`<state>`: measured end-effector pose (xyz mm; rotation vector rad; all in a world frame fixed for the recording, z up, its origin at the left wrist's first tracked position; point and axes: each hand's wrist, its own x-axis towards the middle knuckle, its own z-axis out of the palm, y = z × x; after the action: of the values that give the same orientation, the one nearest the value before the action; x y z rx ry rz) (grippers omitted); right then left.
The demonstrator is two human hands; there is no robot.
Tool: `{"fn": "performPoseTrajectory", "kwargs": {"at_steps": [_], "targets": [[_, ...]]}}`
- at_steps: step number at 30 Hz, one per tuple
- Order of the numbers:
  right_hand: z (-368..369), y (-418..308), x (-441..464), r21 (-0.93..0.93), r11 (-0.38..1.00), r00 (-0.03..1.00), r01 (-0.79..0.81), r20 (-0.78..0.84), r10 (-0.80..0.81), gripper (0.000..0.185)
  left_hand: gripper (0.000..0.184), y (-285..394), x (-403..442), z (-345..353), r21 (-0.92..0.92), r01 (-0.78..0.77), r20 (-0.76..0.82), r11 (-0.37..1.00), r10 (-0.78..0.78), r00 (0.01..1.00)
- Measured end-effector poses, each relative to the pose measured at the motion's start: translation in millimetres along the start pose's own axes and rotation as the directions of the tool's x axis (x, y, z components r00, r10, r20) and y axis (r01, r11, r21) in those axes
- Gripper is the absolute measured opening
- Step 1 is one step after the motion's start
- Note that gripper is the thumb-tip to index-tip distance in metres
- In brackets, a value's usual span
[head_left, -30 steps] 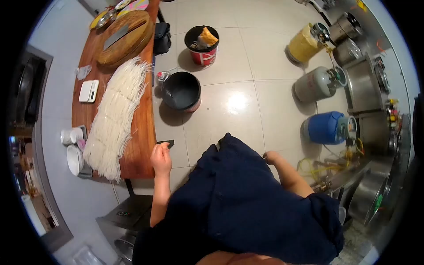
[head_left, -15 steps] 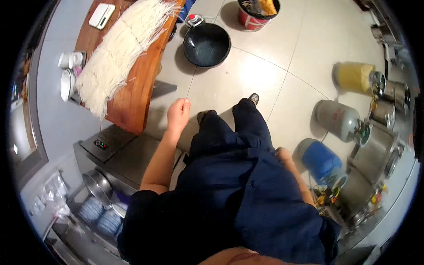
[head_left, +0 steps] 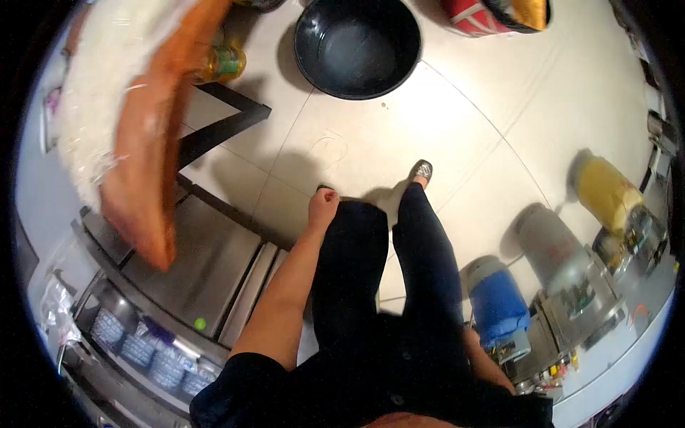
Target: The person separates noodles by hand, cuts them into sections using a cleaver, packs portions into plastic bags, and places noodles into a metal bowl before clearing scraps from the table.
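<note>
My left hand (head_left: 325,207) hangs in front of my left thigh with its fingers curled in, and I see nothing in it. My right hand (head_left: 469,338) is low beside my right thigh, largely hidden by my clothing, so its fingers do not show. Ahead on the tiled floor stands a wide black basin (head_left: 357,48). To the left, a wooden table (head_left: 143,143) carries a spread of long white noodles (head_left: 93,93). Neither hand touches the basin or the noodles.
Yellow (head_left: 606,187), grey (head_left: 548,242) and blue (head_left: 497,296) gas cylinders stand on the right by metal equipment. A red bucket (head_left: 477,16) is at the top. A black table leg (head_left: 225,130) juts out left, near a steel cabinet (head_left: 207,257).
My view has moved forward, bringing the basin and table nearer. My left hand has shifted right and lower in the view. The bottle under the table now shows.
</note>
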<state>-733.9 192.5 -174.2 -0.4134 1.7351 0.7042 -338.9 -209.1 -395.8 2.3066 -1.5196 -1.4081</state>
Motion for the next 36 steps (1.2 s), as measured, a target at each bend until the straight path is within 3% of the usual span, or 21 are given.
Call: {"fn": "performPoseTrajectory", "kwargs": {"at_steps": [1,2,5,7,9,13,18,22,25,27,29,31,32,33,34,35,36], "targets": [[3.0,-1.4,13.3,-0.013,0.999,0.999,-0.037,0.019,0.038,0.023,0.024,-16.1,25.6,21.9,0.020,0.032,0.002,0.999,-0.032,0.999],[4.2,-0.2,27.6,-0.031,0.997,0.996,-0.077,0.038,0.078,0.023,0.028,-35.8,55.4,46.3,-0.007,0.155,0.120,0.988,-0.153,0.981],[6.6,9.8,54.9,-0.083,0.977,0.977,-0.195,0.075,0.201,0.023,0.038,-90.9,126.0,122.2,0.292,0.167,0.094,0.942,-0.202,0.975],[5.0,21.4,58.3,-0.117,0.958,0.957,-0.262,0.100,0.274,0.023,0.048,-142.5,171.5,168.9,0.396,0.127,0.094,0.909,-0.178,0.979],[2.6,28.8,50.4,-0.121,0.943,0.939,-0.309,0.119,0.323,0.023,0.052,-193.4,195.0,219.6,0.485,0.099,-0.159,0.869,-0.023,0.987],[-3.1,39.2,26.8,-0.121,0.916,0.909,-0.381,0.131,0.396,0.023,0.035,-160.5,219.9,201.4,0.653,0.062,0.107,0.755,-0.173,0.979],[-14.1,54.3,29.7,-0.154,0.883,0.880,-0.443,0.116,0.461,0.024,0.022,-177.9,244.2,224.6,0.540,0.052,0.014,0.840,-0.071,0.997],[-20.9,72.7,32.9,-0.182,0.872,0.876,-0.454,0.087,0.474,0.025,0.025,-182.3,244.8,215.1,0.401,0.045,0.000,0.915,-0.049,0.999],[-19.4,81.7,36.5,-0.214,0.871,0.884,-0.442,0.062,0.463,0.025,0.033,-162.4,223.0,193.8,0.181,0.219,-0.018,0.959,-0.220,0.975],[-19.5,87.5,50.1,-0.273,0.863,0.893,-0.425,0.028,0.449,0.025,0.033,-183.7,189.8,198.1,0.065,0.300,0.017,0.952,-0.302,0.953],[-32.0,72.0,73.0,-0.274,0.873,0.914,-0.402,-0.073,0.398,0.026,0.031,-140.3,143.2,155.6,0.235,0.263,0.115,0.936,-0.295,0.948],[-63.4,6.3,70.2,-0.065,0.965,0.938,-0.252,-0.262,0.228,0.019,0.030,-124.1,104.8,126.2,0.144,0.372,0.333,0.917,-0.399,0.854],[-72.8,-22.8,76.5,-0.060,0.997,0.910,-0.052,-0.415,0.022,0.017,0.030,-118.1,80.7,115.9,0.142,0.288,0.298,0.947,-0.318,0.900],[-82.7,-55.2,79.4,-0.087,0.985,0.811,0.151,-0.558,-0.174,0.017,0.030,-110.0,52.4,102.5,0.144,0.199,0.258,0.969,-0.231,0.938],[-96.8,-96.4,78.9,-0.212,0.896,0.707,0.390,-0.555,-0.439,0.021,0.028,-81.4,20.9,77.6,0.126,0.072,0.204,0.989,-0.097,0.974],[-106.8,-158.4,62.5,-0.133,0.842,0.643,0.522,-0.587,-0.491,0.027,0.026,-55.0,-6.9,51.0,0.144,0.034,0.281,0.989,-0.074,0.957],[-113.5,-210.0,36.1,-0.188,0.746,0.549,0.639,-0.567,-0.614,0.031,0.025,-36.2,-32.1,28.3,0.133,-0.050,0.328,0.990,0.003,0.945]]}}
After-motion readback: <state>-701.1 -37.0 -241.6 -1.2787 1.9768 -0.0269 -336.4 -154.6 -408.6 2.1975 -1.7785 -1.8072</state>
